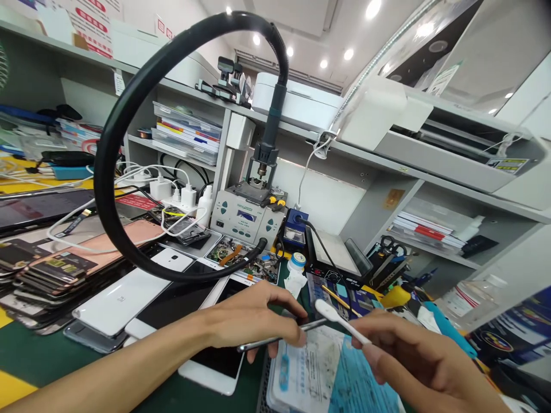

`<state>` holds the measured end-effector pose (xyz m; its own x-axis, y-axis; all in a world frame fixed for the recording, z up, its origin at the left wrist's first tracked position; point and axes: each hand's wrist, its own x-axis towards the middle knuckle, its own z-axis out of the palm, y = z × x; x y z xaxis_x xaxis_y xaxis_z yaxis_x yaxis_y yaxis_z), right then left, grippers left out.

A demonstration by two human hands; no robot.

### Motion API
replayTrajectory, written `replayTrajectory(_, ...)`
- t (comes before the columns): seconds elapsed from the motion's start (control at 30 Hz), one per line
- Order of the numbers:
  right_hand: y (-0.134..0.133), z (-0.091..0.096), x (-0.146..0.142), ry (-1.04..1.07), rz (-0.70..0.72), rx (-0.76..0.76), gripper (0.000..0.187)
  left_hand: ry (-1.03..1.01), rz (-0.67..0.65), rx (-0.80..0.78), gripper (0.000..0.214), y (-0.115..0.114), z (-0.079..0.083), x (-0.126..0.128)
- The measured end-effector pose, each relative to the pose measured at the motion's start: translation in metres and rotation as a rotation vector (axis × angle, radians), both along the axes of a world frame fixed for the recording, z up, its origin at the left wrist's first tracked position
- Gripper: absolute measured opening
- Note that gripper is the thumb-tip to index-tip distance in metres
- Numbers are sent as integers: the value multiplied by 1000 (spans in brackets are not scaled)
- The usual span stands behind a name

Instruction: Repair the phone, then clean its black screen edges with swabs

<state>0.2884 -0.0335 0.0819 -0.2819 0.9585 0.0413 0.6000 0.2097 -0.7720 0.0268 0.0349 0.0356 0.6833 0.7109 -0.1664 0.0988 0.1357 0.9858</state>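
My left hand (258, 315) is closed around a thin phone (258, 345), seen almost edge-on, so its faces are mostly hidden. Between the thumb and fingers of my right hand (422, 358), a white cotton swab (344, 324) is pinched. Its thick tip points left and lies close to the phone's right end; whether they touch I cannot tell. Below both hands is a white and blue plastic box (318, 378). A white-framed phone (215, 370) lies under my left wrist, beside another white phone (129, 292).
A hot-air station (247, 218) stands at the back, its thick black hose (107, 143) looping high over the left side. Stacked phone parts (55, 275) fill the left. Circuit boards (232, 252), a small bottle (297, 263) and a soldering stand (295, 226) sit behind my hands.
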Motion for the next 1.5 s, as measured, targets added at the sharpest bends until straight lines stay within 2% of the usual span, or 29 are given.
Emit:
replayTrajectory(0.2,9,-19,-15,6,35,79,29,-165,162,-17,28,3,-9,8)
replayTrajectory(0.27,10,-23,-17,7,38,95,28,-200,183,-29,26,2,-8,8)
replayTrajectory(0.37,12,-25,-18,-34,22,203,27,-225,191,-46,24,1,-6,8)
replayTrajectory(0.5,16,-26,-14,-134,3,384,28,-223,221,-57,30,-1,-6,10)
replayTrajectory(0.6,18,-28,-15,-155,-6,442,30,-209,255,-62,38,-1,-8,11)
replayTrajectory(0.67,18,-30,-16,-158,-3,407,31,-195,268,-54,38,-1,-9,11)
replayTrajectory(0.8,18,-32,-16,-155,-11,200,37,-157,292,-46,37,-2,-11,9)
replayTrajectory(0.97,19,-33,-12,-155,-104,164,43,-97,339,-54,42,-3,-9,9)
replayTrajectory(1.17,18,-28,-18,101,-76,-99,49,-124,358,-26,34,-10,0,11)
replayTrajectory(1.3,18,-29,-19,210,-141,-94,49,-135,359,-16,29,-11,-1,11)
replayTrajectory(1.4,18,-34,-17,207,-132,-64,46,-142,368,-15,29,-11,-2,11)
replayTrajectory(1.5,18,-38,-17,199,-201,-18,46,-145,372,-15,32,-11,-2,11)
